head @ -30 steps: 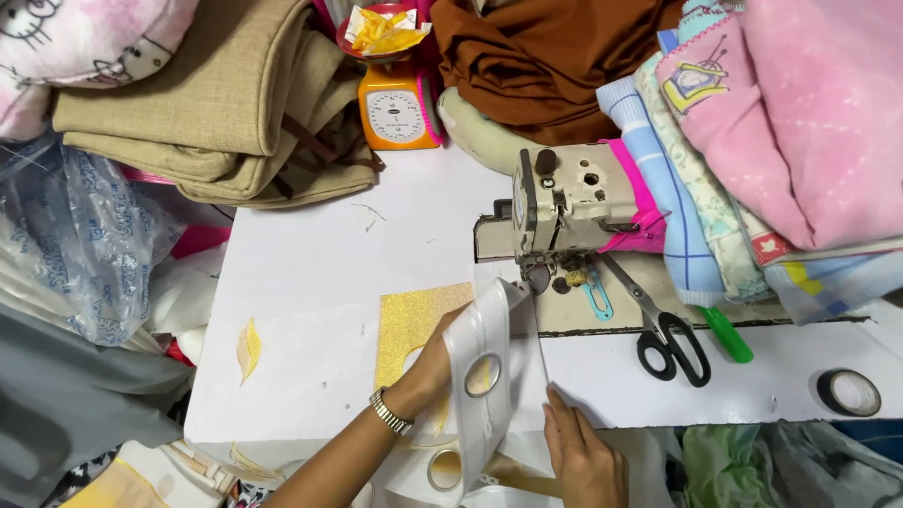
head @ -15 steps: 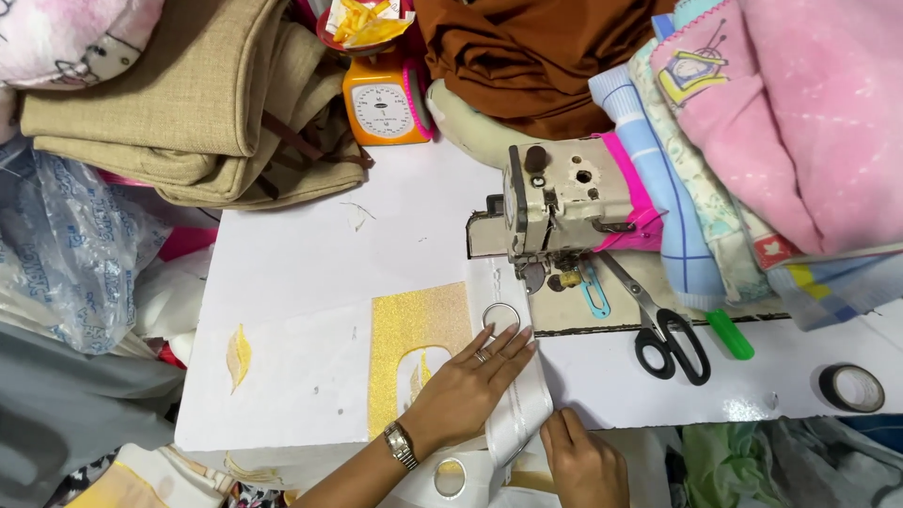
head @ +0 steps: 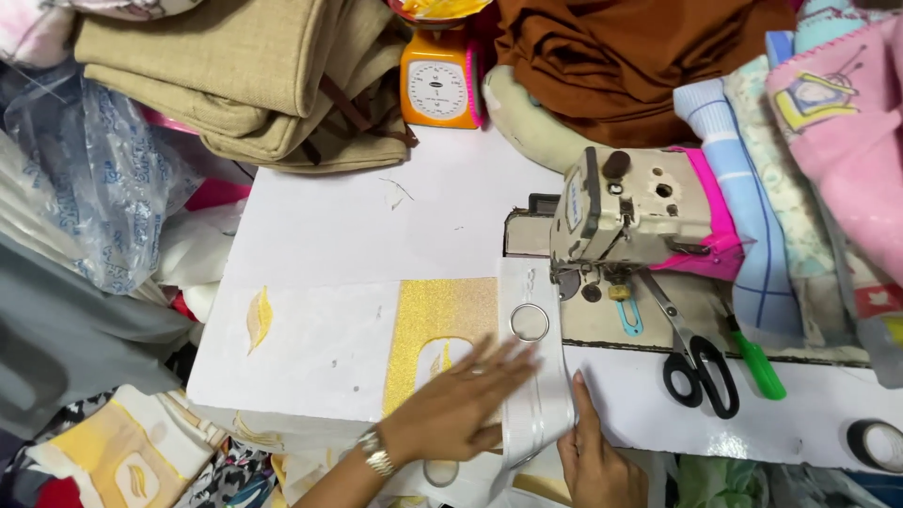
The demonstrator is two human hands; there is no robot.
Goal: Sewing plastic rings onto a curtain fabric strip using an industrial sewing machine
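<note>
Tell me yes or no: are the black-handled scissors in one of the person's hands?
No. The scissors lie on the table beside the sewing machine, while the left hand and right hand rest on the white strip.

My left hand [head: 461, 404] lay flat, palm down, with its fingers [head: 503, 362] spread wide and pointing up and to the right. My right hand [head: 593, 452] stood on its edge close beside it, fingers straight together.

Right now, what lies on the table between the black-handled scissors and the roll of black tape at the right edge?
In the head view, a green-handled tool lies just right of the black-handled scissors; from there to the roll of black tape the white table is bare.
</note>
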